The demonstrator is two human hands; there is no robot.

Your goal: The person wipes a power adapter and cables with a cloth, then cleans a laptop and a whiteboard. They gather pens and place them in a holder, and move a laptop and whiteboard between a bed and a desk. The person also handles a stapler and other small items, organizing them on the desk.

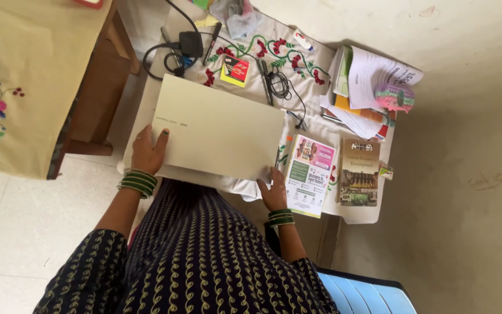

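Laptop (216, 131), closed, pale cream lid, lies flat in the middle of the frame on a small table (358, 216) covered with a white cloth (297, 55) embroidered with red flowers and green stems. Left hand (148, 152) grips the laptop's left edge at centre-left of the frame: thumb with dark-painted nail lies on top of the lid, fingers wrapped out of sight under the edge. Right hand (273, 193) holds the lower right corner of the laptop, just below centre; fingers curl at the edge, and how far they reach beneath cannot be told. Both wrists carry stacks of green bangles (138, 182). The person wears a dark patterned garment (204, 261) filling the lower middle of the frame. Just right of the laptop, touching the right hand's side, lies a green and pink booklet (310, 174); beside that, further right, a brown book (359, 171). Upper right of the table: a loose stack of papers (367, 75) with a pink and green crocheted item (395, 96) on top. Above the laptop: a black charger block with cable (188, 45), a yellow sticky-note pad (235, 71), a black pen (211, 36), and a coiled black wire (279, 84). Upper left of the frame: a second table with a tan embroidered cloth (24, 87). Lower right: the edge of a blue plastic chair (367, 293).
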